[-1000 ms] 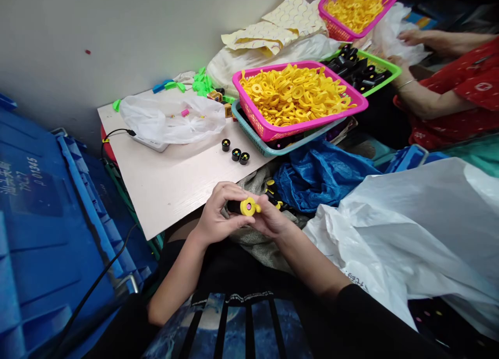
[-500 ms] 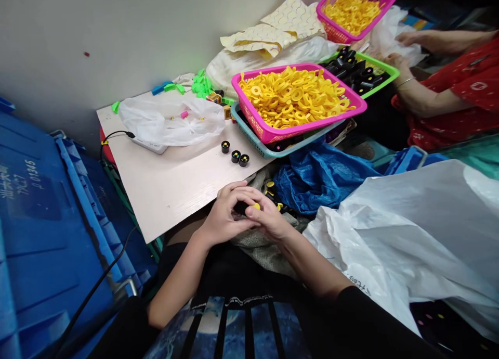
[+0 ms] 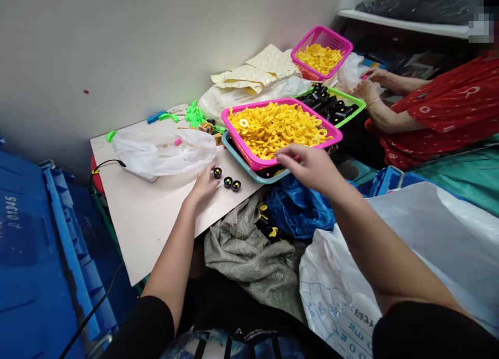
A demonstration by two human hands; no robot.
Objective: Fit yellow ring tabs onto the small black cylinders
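On the white table, my left hand (image 3: 206,184) reaches beside a small round black part (image 3: 217,172) with a yellow centre. Its fingers are parted around the part's near side, not visibly closed on it. Two more round black parts (image 3: 232,184) sit side by side just to the right. My right hand (image 3: 307,165) hangs at the near rim of a pink basket (image 3: 336,135) heaped with yellow ring-shaped pieces (image 3: 280,126). Its thumb and forefinger are apart, and no piece shows between them.
A teal tray (image 3: 249,172) sits under the pink basket. A thin white plastic bag (image 3: 163,151) lies on the table (image 3: 156,229). Behind are a green basket (image 3: 353,117) of black parts and another person's hands (image 3: 370,86). A grey woven sack (image 3: 253,255) covers my lap; blue crates (image 3: 31,255) stand left.
My hands have come apart from around a black and yellow item at my lap. The left moved to the table, the right to the pink basket. That item is no longer visible in them.
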